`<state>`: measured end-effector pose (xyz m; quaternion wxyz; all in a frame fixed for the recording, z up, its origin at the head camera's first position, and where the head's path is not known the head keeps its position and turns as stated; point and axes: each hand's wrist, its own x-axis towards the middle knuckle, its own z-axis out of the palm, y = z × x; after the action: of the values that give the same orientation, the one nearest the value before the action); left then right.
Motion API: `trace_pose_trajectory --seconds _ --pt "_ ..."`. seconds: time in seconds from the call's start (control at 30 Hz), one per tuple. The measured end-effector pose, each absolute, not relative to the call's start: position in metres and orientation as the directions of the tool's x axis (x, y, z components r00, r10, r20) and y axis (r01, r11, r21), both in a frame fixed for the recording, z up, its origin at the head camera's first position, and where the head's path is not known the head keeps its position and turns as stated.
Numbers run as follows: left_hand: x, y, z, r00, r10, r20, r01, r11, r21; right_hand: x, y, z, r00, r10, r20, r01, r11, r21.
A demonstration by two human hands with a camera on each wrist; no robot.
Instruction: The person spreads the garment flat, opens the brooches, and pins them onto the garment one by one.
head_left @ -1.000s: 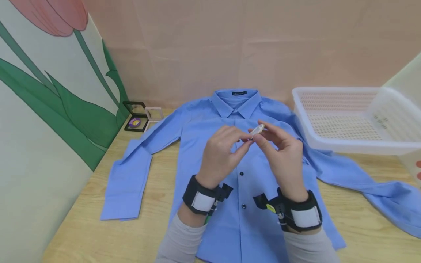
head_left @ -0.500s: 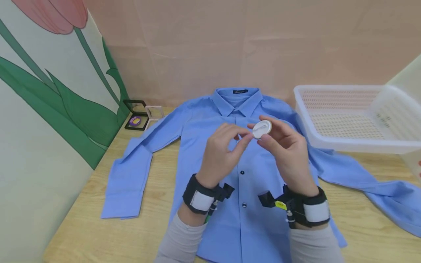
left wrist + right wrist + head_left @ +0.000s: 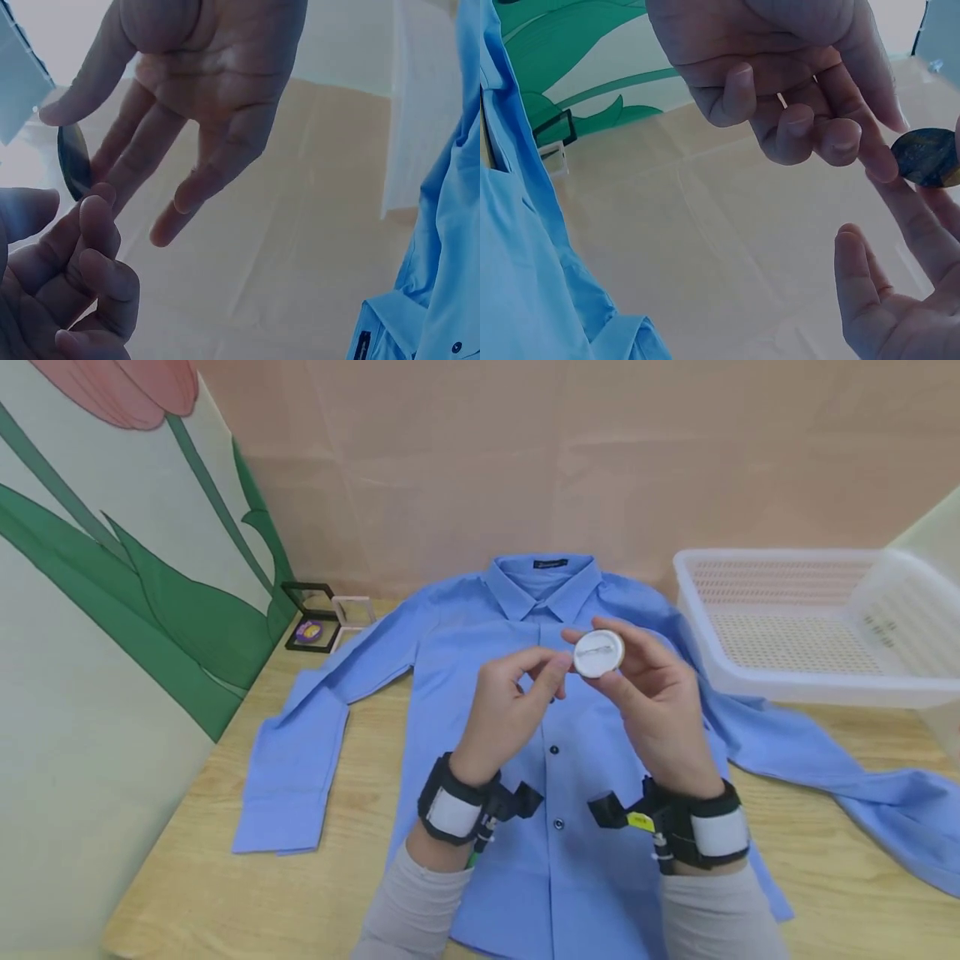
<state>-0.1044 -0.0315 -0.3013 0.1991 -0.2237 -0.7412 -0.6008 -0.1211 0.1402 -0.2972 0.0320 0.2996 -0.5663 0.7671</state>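
In the head view, a round pin badge (image 3: 598, 653) is held above the shirt, with its white back and metal safety pin facing me. My right hand (image 3: 663, 714) grips its rim between thumb and fingers. The thumb and index finger of my left hand (image 3: 506, 710) pinch the badge's left edge. Both wrist views show the dark front of the badge (image 3: 73, 161) between the two hands; its picture cannot be made out. Beneath the hands, a blue button-up shirt (image 3: 480, 735) lies front up, its collar at the far side.
A white perforated basket (image 3: 832, 692) stands at the back right. At the back left, a black frame case (image 3: 300, 646) holds a purple and yellow badge (image 3: 308, 631), beside a pale pink frame case (image 3: 354, 608). The shirt's sleeves spread across the wooden table (image 3: 202, 902).
The badge has turned from nearly edge-on to showing its full white back with the pin. My right hand has moved slightly right and rotated with it; the left fingers stay at its edge.
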Motion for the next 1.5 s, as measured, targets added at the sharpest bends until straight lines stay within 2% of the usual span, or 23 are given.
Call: trace_pose_trajectory --seconds 0.27,0.5,0.63,0.77,1.0,1.23,1.5 --pt "-0.106 -0.031 -0.299 -0.833 0.089 0.547 0.554 0.162 0.817 -0.124 0.139 -0.301 -0.784 -0.334 0.523 -0.386 -0.398 -0.833" --pt "-0.105 -0.033 -0.298 -0.855 0.054 0.517 0.519 0.06 0.853 -0.125 0.141 -0.302 -0.804 -0.36 0.473 -0.387 -0.286 -0.877" --pt "-0.104 -0.034 -0.297 -0.848 0.046 0.527 0.529 0.05 0.847 -0.126 0.142 -0.303 -0.806 -0.368 0.463 -0.399 -0.239 -0.885" --pt "-0.104 -0.034 -0.297 -0.836 0.045 0.547 0.549 0.079 0.832 -0.127 0.144 -0.303 -0.82 -0.337 0.462 -0.4 -0.239 -0.885" --pt "-0.106 -0.032 -0.299 -0.783 0.069 0.618 0.616 0.219 0.756 -0.124 0.144 -0.298 -0.897 -0.166 0.411 -0.373 -0.219 -0.902" --pt "-0.107 -0.03 -0.3 -0.753 0.102 0.65 0.647 0.296 0.703 -0.121 0.143 -0.293 -0.914 -0.179 0.363 -0.357 -0.067 -0.932" --pt "-0.106 -0.029 -0.301 -0.736 0.127 0.665 0.663 0.332 0.671 -0.117 0.143 -0.29 -0.92 -0.191 0.342 -0.329 -0.093 -0.94"
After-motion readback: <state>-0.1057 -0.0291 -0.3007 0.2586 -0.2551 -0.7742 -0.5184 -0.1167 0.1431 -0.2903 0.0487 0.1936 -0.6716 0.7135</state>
